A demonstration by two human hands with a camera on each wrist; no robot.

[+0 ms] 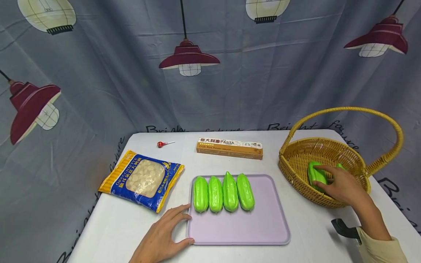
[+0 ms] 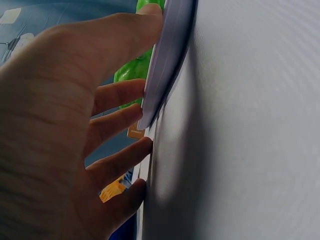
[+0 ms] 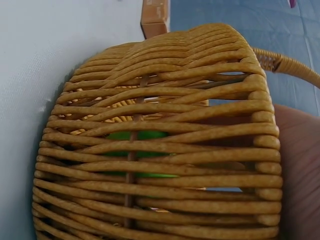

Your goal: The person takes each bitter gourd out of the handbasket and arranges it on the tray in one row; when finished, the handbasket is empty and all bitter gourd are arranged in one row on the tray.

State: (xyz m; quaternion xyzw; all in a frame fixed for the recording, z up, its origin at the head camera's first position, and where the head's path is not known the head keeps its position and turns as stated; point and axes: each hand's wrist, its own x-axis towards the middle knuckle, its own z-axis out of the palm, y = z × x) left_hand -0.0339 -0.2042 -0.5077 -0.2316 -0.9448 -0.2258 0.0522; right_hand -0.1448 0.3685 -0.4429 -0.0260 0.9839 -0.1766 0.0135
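Four-sided and lilac, the tray (image 1: 263,223) carries several bright green ridged bitter melons (image 1: 215,194) side by side in its left and upper part. My left hand (image 1: 166,232) lies at the tray's left edge, fingers spread; in the left wrist view its thumb touches the rim. My right hand (image 1: 343,184) reaches into the yellow wicker basket (image 1: 297,184), thumb and forefinger about a green bitter melon (image 1: 315,175). Another bit of green (image 1: 340,166) shows behind that hand. In the right wrist view the basket's woven side (image 3: 200,150) hides most of the fingers.
A blue and yellow pasta bag (image 1: 144,179) lies left of the tray. Behind the tray are a brown pasta box (image 1: 229,149) and a red lollipop (image 1: 161,144). The basket's tall handle (image 1: 345,109) arches above it. A grey curtain (image 1: 230,98) hangs behind the white table.
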